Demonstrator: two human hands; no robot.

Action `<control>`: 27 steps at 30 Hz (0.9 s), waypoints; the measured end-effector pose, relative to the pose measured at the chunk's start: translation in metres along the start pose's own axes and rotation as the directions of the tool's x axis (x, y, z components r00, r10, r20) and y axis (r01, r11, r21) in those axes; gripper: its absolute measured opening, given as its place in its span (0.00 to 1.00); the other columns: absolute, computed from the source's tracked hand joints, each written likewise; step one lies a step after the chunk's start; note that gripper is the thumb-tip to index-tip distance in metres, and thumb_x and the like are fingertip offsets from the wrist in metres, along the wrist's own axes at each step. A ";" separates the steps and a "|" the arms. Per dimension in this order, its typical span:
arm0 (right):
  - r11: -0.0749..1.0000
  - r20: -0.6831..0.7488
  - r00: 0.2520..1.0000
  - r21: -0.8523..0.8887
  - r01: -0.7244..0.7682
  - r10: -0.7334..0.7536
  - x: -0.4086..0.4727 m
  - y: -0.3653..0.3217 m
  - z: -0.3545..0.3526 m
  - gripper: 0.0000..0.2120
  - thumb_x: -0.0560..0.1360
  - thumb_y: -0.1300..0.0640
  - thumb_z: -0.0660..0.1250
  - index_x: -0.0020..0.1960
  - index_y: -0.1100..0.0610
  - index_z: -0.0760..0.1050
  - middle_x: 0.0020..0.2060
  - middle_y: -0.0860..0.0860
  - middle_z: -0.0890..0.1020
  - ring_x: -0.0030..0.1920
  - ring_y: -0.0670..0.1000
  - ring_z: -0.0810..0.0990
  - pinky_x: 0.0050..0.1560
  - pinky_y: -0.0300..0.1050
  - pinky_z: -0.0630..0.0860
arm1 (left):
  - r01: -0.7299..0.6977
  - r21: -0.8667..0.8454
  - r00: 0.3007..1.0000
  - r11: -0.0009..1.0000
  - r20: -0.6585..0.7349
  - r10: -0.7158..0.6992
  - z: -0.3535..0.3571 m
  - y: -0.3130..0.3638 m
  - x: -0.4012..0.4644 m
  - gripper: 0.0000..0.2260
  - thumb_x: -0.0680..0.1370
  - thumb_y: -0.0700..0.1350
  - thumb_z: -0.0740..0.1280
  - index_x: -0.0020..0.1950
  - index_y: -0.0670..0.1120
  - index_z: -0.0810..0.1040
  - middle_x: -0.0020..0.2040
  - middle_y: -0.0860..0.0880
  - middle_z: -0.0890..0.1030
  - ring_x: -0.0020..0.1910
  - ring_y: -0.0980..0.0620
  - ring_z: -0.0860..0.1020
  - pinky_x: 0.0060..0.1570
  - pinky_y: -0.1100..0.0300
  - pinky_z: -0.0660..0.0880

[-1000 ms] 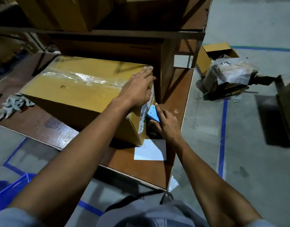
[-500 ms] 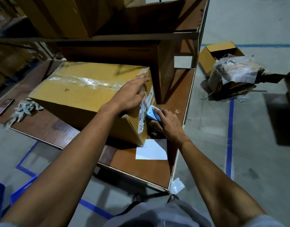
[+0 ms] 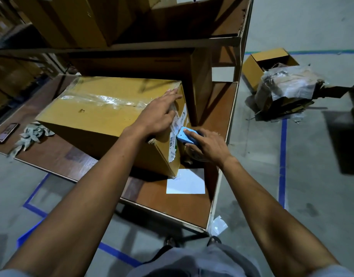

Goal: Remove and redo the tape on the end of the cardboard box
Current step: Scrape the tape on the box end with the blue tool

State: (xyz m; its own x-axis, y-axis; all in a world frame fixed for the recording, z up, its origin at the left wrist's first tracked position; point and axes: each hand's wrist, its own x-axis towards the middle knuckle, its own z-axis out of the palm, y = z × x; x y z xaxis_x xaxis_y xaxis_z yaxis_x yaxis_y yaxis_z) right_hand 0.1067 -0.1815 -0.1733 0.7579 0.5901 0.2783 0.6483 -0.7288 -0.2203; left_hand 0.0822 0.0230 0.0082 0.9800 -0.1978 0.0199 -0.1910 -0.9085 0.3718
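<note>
A long yellow-brown cardboard box (image 3: 96, 118) lies on a brown wooden platform (image 3: 168, 202), with shiny clear tape (image 3: 104, 99) along its top seam. My left hand (image 3: 160, 114) lies flat on the box's top at its right end, fingers spread over the edge. My right hand (image 3: 206, 145) holds a light blue cutter (image 3: 185, 135) against the box's end face, next to a white barcode label (image 3: 173, 140). Much of the end face is hidden from me.
A white sheet of paper (image 3: 186, 181) lies on the platform below the box. Grey gloves (image 3: 30, 134) and a phone (image 3: 6, 131) sit at the left. Shelves with boxes (image 3: 132, 43) rise behind. An open box (image 3: 260, 64) and wrapped scrap (image 3: 288, 90) lie on the floor right.
My left hand slid slightly back and toward the near edge of the box's end. The right hand with the blue cutter stays at the end face, shifted a little.
</note>
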 end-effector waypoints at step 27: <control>0.995 0.049 0.997 -0.086 -0.051 0.055 -0.001 -0.019 -0.021 0.28 0.85 0.33 0.51 0.82 0.41 0.60 0.72 0.53 0.72 0.45 0.54 0.82 0.34 0.44 0.70 | 0.081 0.138 0.997 0.987 0.003 -0.083 0.007 0.007 0.001 0.39 0.83 0.41 0.67 0.89 0.46 0.48 0.89 0.48 0.43 0.88 0.47 0.50 0.85 0.43 0.56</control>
State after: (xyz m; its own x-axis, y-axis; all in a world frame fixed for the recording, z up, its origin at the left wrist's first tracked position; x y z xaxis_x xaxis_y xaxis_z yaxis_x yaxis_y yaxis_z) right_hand 0.0915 -0.1755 -0.1501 0.7951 0.5655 0.2192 0.6004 -0.7849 -0.1531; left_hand 0.0816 0.0141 0.0039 0.9923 -0.1233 -0.0140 -0.1163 -0.9635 0.2410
